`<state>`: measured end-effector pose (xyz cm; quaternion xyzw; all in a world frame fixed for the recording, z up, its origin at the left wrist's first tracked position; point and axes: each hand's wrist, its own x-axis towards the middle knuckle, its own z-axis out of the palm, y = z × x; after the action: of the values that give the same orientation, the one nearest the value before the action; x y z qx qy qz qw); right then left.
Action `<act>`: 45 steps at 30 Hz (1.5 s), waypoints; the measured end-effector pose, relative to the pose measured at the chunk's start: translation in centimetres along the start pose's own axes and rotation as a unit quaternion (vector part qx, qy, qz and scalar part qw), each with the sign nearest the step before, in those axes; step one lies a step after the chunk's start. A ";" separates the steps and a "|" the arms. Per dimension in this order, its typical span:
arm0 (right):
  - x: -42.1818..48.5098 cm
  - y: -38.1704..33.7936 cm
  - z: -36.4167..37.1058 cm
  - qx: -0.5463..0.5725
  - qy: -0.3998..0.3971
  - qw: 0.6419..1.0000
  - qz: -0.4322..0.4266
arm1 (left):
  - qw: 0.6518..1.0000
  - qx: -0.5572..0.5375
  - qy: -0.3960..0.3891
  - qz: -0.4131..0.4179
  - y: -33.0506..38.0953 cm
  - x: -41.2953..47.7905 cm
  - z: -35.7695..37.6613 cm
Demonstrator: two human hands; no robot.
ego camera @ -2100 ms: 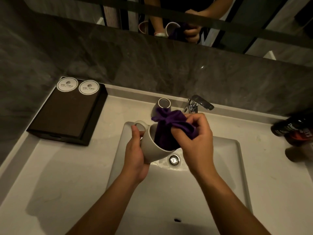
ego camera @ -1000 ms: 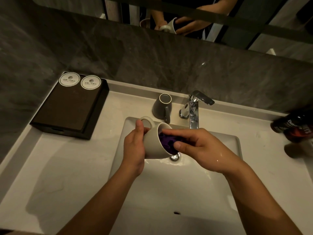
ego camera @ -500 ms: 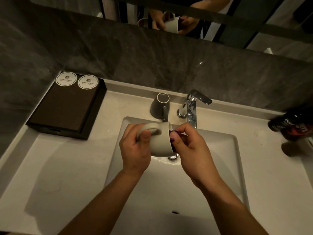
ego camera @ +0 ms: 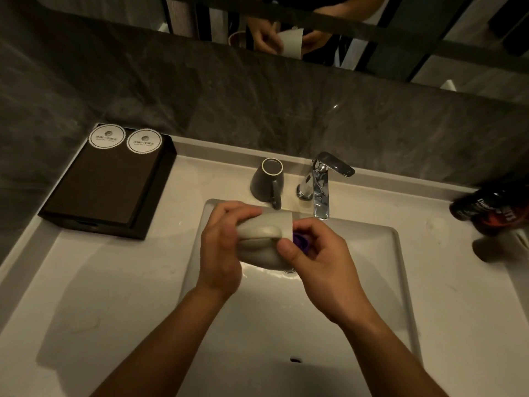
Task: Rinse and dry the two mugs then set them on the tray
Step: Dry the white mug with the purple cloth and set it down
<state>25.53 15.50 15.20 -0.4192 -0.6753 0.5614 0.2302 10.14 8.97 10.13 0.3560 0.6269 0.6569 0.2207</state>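
My left hand [ego camera: 221, 247] grips a pale grey mug [ego camera: 262, 245] lying on its side over the sink basin [ego camera: 357, 296], mouth to the right, handle facing me. My right hand [ego camera: 317, 259] is at the mug's mouth, fingers pressing a purple cloth [ego camera: 300, 242] that is mostly stuffed inside the mug. A second, dark grey mug [ego camera: 267, 183] stands upside down on the counter just left of the tap. The dark tray [ego camera: 106, 184] sits at the back left of the counter and carries two round white coasters [ego camera: 126, 138].
A chrome tap [ego camera: 320, 184] stands behind the basin. A dark bottle [ego camera: 492, 212] lies on its side at the counter's right edge. A grey stone backsplash and a mirror rise behind the counter. Pale counter [ego camera: 100, 282] lies left of the basin.
The purple cloth went from bunched above the mug to pushed inside it. The mug has been turned from mouth-up onto its side, and my left hand has shifted round its body.
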 end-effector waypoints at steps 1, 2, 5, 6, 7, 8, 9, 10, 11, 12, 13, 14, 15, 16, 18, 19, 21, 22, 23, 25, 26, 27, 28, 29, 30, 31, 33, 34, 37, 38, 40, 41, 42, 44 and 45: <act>-0.1 0.3 -0.1 -0.003 -0.002 1.000 -0.015 | 0.991 -0.078 -0.001 -0.105 0.7 0.5 0.0; -0.2 0.4 -0.2 -0.014 -0.009 0.999 -0.030 | 0.968 -0.128 0.003 -0.216 1.3 1.0 -0.1; -0.4 0.3 -0.5 -0.081 -0.049 0.990 -0.106 | 0.865 -0.147 -0.080 -0.474 2.2 2.7 -0.8; -0.4 0.3 -0.7 -0.112 -0.064 0.982 -0.137 | 0.840 -0.153 -0.111 -0.508 2.3 2.9 -1.0; -0.3 0.4 -0.9 -0.131 -0.081 0.975 -0.162 | 0.835 -0.152 -0.122 -0.515 2.3 2.9 -1.0; -0.1 0.5 -1.2 -0.138 -0.100 0.971 -0.170 | 0.844 -0.147 -0.116 -0.502 2.1 2.9 -0.8; 0.1 0.5 -1.5 -0.138 -0.119 0.970 -0.164 | 0.860 -0.138 -0.097 -0.481 1.9 2.8 -0.6; 0.4 0.5 -1.8 -0.143 -0.137 0.968 -0.152 | 0.875 -0.130 -0.075 -0.461 1.8 2.6 -0.3; 0.6 0.4 -2.1 -0.155 -0.152 0.966 -0.139 | 0.885 -0.125 -0.054 -0.446 1.6 2.4 0.0; 0.8 0.3 -2.5 -0.175 -0.163 0.962 -0.132 | 0.891 -0.125 -0.037 -0.435 1.5 2.2 0.2; 1.0 0.3 -2.9 -0.194 -0.174 0.956 -0.132 | 0.896 -0.125 -0.026 -0.426 1.4 2.1 0.3; 1.1 0.2 -3.2 -0.208 -0.184 0.952 -0.131 | 0.900 -0.120 -0.018 -0.418 1.4 2.0 0.3; 1.3 0.1 -3.4 -0.213 -0.195 0.949 -0.125 | 0.905 -0.113 -0.010 -0.411 1.3 1.9 0.4; 1.3 0.0 -3.5 -0.213 -0.206 0.948 -0.114 | 0.909 -0.100 -0.002 -0.404 1.2 1.7 0.5; 1.6 0.0 -3.7 -0.200 -0.225 0.950 -0.088 | 0.920 -0.069 0.009 -0.385 1.2 1.5 0.9; 1.7 0.1 -3.7 -0.179 -0.225 0.955 -0.073 | 0.926 -0.059 0.015 -0.372 1.2 1.3 1.0; 1.8 0.4 -3.6 -0.130 -0.207 0.968 -0.047 | 0.935 -0.044 0.033 -0.349 1.2 1.1 1.2; 1.9 0.5 -3.5 -0.111 -0.196 0.974 -0.039 | 0.939 -0.035 0.042 -0.339 1.2 1.1 1.3; 1.8 0.6 -3.4 -0.087 -0.188 0.978 -0.031 | 0.943 -0.024 0.050 -0.328 1.2 1.0 1.4; 1.7 0.8 -2.8 -0.003 -0.173 0.985 -0.002 | 0.955 0.011 0.062 -0.290 1.2 1.0 1.5; 1.6 0.8 -2.5 0.051 -0.160 0.986 0.020 | 0.961 0.028 0.068 -0.265 1.3 1.0 1.5; 1.6 0.8 -2.3 0.102 -0.145 0.983 0.043 | 0.967 0.042 0.072 -0.239 1.3 1.0 1.6; 1.7 0.8 -2.0 0.145 -0.134 0.978 0.063 | 0.973 0.054 0.073 -0.213 1.3 1.0 1.6; 1.7 0.8 -1.8 0.182 -0.126 0.972 0.080 | 0.978 0.064 0.072 -0.184 1.4 0.9 1.6; 1.8 0.7 -1.7 0.216 -0.123 0.964 0.096 | 0.984 0.072 0.072 -0.149 1.4 0.7 1.6; 1.9 0.7 -1.6 0.246 -0.121 0.956 0.107 | 0.988 0.075 0.071 -0.112 1.4 0.5 1.5; 2.1 0.5 -1.7 0.293 -0.117 0.941 0.124 | 0.993 0.090 0.076 -0.028 1.1 0.2 1.5; 2.2 0.3 -1.8 0.306 -0.114 0.936 0.132 | 0.992 0.102 0.077 0.016 0.7 0.1 1.4; 2.6 0.0 -1.9 0.308 -0.112 0.935 0.134 | 0.982 0.133 0.064 0.120 -0.2 0.0 1.4; 2.6 -0.2 -1.9 0.294 -0.112 0.941 0.126 | 0.983 0.125 0.052 0.126 -0.4 0.0 1.3; 2.6 -0.2 -1.9 0.247 -0.100 0.959 0.095 | 0.993 0.092 0.014 0.066 -0.1 0.2 0.9; 2.5 -0.1 -1.9 0.212 -0.088 0.971 0.072 | 0.997 0.078 -0.013 0.012 0.1 0.4 0.7; 2.4 -0.2 -1.9 0.168 -0.074 0.982 0.046 | 0.996 0.058 -0.039 -0.047 0.5 0.9 0.6; 2.1 0.1 -1.9 0.074 -0.049 0.996 -0.006 | 0.980 0.008 -0.071 -0.188 1.0 2.3 0.4; 1.9 0.2 -1.8 0.030 -0.043 0.998 -0.032 | 0.959 -0.006 -0.080 -0.271 1.2 3.1 0.3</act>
<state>25.98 18.14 15.13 -0.3656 -0.6804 0.5915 0.2313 8.55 11.35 11.86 0.2227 0.6763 0.5459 0.4417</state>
